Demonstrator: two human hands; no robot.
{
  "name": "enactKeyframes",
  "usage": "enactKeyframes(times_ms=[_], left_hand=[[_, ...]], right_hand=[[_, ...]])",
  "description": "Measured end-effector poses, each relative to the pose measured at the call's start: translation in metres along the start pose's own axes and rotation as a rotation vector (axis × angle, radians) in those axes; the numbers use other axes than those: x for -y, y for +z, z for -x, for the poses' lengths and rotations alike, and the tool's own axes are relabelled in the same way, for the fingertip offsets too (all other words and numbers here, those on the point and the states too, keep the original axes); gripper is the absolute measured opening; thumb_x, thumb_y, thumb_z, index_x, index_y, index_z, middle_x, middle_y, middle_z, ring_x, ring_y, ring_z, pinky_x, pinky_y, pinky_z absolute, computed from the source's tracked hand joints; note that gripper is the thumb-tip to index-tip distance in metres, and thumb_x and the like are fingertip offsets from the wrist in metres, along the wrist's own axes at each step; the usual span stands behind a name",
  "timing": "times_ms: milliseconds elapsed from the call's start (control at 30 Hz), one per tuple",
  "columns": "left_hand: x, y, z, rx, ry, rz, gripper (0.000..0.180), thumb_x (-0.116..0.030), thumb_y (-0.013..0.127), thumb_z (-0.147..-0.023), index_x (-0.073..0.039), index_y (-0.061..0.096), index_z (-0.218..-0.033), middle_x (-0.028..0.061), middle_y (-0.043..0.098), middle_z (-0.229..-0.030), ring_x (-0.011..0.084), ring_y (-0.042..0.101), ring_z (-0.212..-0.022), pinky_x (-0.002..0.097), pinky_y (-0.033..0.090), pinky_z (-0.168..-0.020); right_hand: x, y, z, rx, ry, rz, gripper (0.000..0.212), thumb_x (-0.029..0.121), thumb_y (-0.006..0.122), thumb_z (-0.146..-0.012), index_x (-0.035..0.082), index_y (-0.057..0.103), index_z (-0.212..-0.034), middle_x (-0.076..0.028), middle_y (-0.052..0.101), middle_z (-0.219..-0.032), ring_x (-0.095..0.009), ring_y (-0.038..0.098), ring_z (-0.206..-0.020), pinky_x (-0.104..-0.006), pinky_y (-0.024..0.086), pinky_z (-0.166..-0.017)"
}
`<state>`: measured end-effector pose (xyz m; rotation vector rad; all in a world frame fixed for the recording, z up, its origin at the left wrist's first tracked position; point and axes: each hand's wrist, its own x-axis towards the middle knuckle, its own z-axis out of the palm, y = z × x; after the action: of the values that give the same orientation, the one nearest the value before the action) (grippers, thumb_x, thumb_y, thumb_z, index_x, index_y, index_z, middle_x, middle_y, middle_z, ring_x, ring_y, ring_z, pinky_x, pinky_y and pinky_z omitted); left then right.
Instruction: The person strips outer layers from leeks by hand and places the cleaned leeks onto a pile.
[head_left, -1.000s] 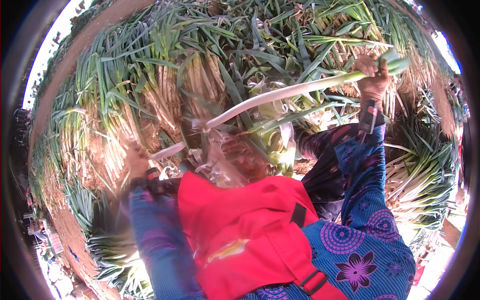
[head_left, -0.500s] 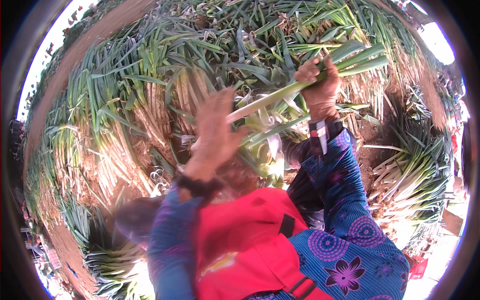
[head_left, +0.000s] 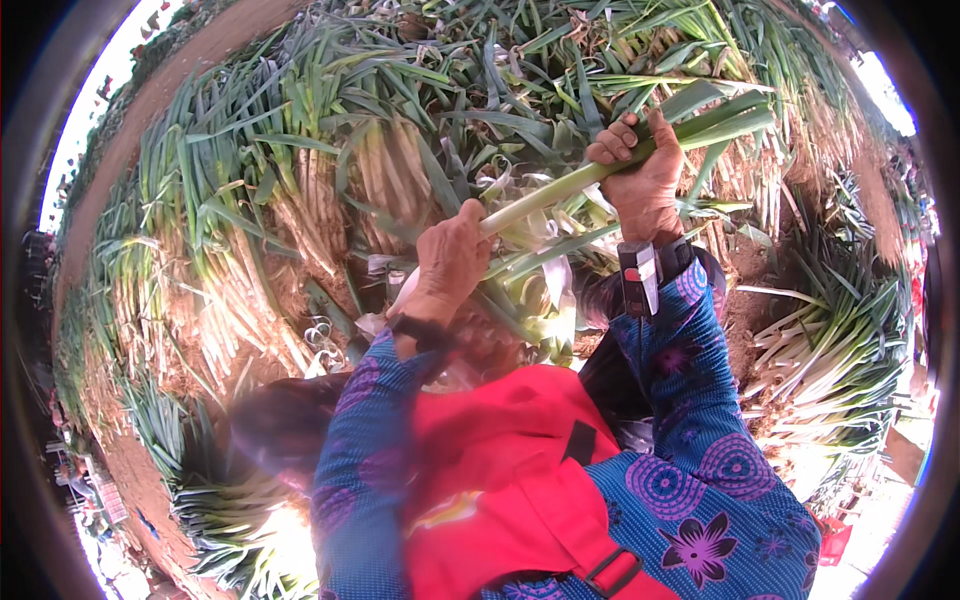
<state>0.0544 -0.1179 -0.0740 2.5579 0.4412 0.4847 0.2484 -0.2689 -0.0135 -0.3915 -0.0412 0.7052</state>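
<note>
A long leek point(head_left: 545, 197) slants across in front of me, its white end low on the left and its green leaves high on the right. My right hand point(head_left: 643, 172) is closed round it where the leaves begin, thumb on top. Lower down, my left hand point(head_left: 452, 262) wraps round the white shaft, and a bit of pale stem shows past it beside the wrist. Beneath the leek lie loose pale leaves and peeled strips point(head_left: 556, 300).
Leeks with roots stand in dense bundles point(head_left: 230, 290) on the left. A heap of green leaves point(head_left: 480, 70) spreads along the far side. More leeks point(head_left: 825, 350) lie at the right and a pile point(head_left: 240, 530) at the lower left. A red apron point(head_left: 510, 450) covers my lap.
My left hand was blurred, fingers raised and spread near the white end; now it has closed round the shaft. My right hand keeps hold of the leek in nearly the same place.
</note>
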Motion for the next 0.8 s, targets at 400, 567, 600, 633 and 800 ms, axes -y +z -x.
enactKeyframes(times_ms=[400,567,600,633,800], left_hand=[[-0.004,-0.029,0.028,-0.248,0.047,0.329,0.025,-0.008,0.071,-0.077,-0.004,0.062,-0.101,0.011,0.063,-0.089,0.0295,0.064,-0.076,0.0373,0.051,-0.067],[-0.004,-0.014,0.027,-0.272,0.074,0.12,0.02,-0.008,0.066,-0.079,-0.003,0.067,-0.099,0.0117,0.065,-0.087,0.0281,0.065,-0.074,0.0355,0.052,-0.067],[-0.004,-0.01,0.026,-0.254,0.074,0.065,0.02,-0.008,0.064,-0.079,-0.003,0.067,-0.097,0.0117,0.065,-0.087,0.0287,0.065,-0.074,0.0358,0.052,-0.066],[-0.003,-0.007,0.026,-0.236,0.074,0.011,0.019,-0.009,0.062,-0.079,-0.004,0.068,-0.096,0.0117,0.066,-0.088,0.0292,0.064,-0.075,0.0361,0.052,-0.066],[0.002,0.011,0.021,-0.176,0.043,-0.096,0.019,-0.012,0.06,-0.077,-0.005,0.068,-0.093,0.0099,0.065,-0.084,0.0295,0.063,-0.073,0.0385,0.051,-0.066]], right_hand=[[-0.004,0.006,-0.008,-0.178,-0.047,0.029,0.023,0.027,0.056,-0.09,0.007,0.049,-0.082,0.001,0.039,-0.063,-0.013,0.038,-0.054,-0.0302,0.036,-0.058],[-0.008,0.001,-0.009,-0.195,-0.11,0.054,0.021,0.024,0.06,-0.089,0.008,0.048,-0.082,0.0,0.04,-0.063,-0.013,0.04,-0.056,-0.0326,0.038,-0.059],[-0.01,0.001,-0.008,-0.19,-0.143,0.094,0.021,0.023,0.061,-0.088,0.008,0.048,-0.082,0.0,0.04,-0.063,-0.014,0.041,-0.056,-0.0335,0.04,-0.06],[-0.012,0.001,-0.007,-0.191,-0.142,0.095,0.021,0.023,0.061,-0.088,0.008,0.048,-0.082,0.0,0.04,-0.063,-0.014,0.041,-0.056,-0.0335,0.04,-0.06],[-0.023,0.009,-0.001,-0.293,-0.173,0.18,0.019,0.022,0.062,-0.088,0.011,0.048,-0.08,0.0,0.042,-0.064,-0.015,0.045,-0.058,-0.0359,0.045,-0.066]])
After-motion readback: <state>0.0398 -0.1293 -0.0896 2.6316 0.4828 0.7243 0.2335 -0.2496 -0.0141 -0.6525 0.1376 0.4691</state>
